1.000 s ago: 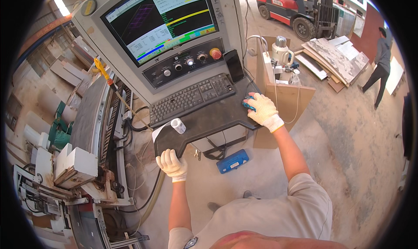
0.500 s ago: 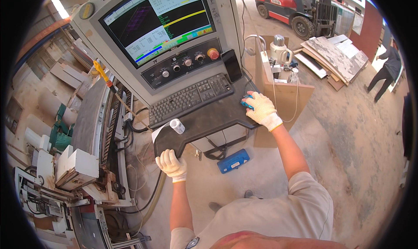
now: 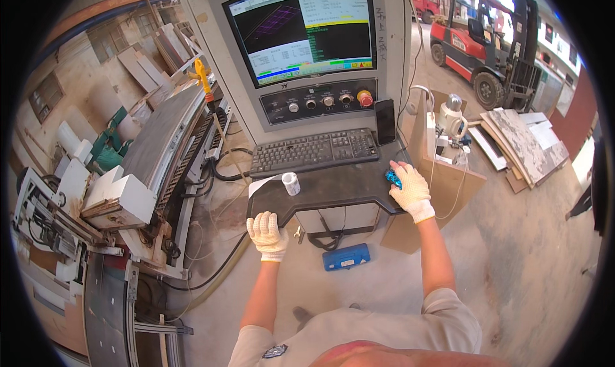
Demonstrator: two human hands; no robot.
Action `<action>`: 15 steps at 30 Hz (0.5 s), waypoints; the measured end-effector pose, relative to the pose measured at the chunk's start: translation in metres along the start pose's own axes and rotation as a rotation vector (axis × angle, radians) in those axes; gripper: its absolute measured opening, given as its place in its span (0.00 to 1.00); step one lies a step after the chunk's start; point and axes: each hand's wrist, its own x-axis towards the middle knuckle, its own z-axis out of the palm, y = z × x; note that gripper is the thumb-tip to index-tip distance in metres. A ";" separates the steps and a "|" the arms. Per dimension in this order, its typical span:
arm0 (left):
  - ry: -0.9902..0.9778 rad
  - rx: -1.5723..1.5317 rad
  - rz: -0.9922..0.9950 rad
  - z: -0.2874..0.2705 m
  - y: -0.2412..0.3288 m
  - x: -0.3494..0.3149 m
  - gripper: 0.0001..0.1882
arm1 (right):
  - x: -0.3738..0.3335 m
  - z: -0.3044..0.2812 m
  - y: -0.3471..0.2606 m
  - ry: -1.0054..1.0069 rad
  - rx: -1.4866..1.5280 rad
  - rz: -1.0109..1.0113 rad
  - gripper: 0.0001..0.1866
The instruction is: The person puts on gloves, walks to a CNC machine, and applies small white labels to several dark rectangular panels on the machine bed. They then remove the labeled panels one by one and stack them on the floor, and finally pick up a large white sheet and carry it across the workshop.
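Note:
My right hand [image 3: 412, 191], in a cream knit glove, is closed over a shiny blue computer mouse [image 3: 394, 178] at the right end of a black console shelf [image 3: 346, 184]. At the shelf's front left corner, my gloved left hand [image 3: 268, 236] has its fingers bent over the edge; the thumb is hardly visible. Behind them lies a black keyboard [image 3: 314, 150]. A white cylindrical roll or small container [image 3: 291, 183] stands on the shelf near a white sheet [image 3: 264, 182]. The monitor [image 3: 301, 33] above shows purple grid lines on black.
Below the monitor are several knobs and a red push button [image 3: 365, 98]; a dark phone [image 3: 385, 121] leans nearby. A blue case [image 3: 346, 257] lies beneath the shelf. Long machinery [image 3: 166, 136] stands left. A red forklift [image 3: 480, 46] and stacked panels [image 3: 522, 146] are at right.
The whole view has shifted, with the console lower and further right. Both hands keep their places, the right on the mouse and the left at the shelf corner. The screen's yellow bar looks thinner.

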 end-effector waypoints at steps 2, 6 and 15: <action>-0.018 0.004 -0.023 0.000 0.000 0.000 0.28 | 0.000 0.000 0.000 -0.018 -0.012 0.005 0.36; -0.015 -0.014 -0.022 0.000 -0.001 -0.001 0.28 | 0.001 -0.001 0.000 -0.037 0.002 -0.075 0.28; -0.013 -0.008 -0.033 0.000 0.000 -0.004 0.28 | 0.003 0.001 0.003 -0.052 0.000 -0.143 0.23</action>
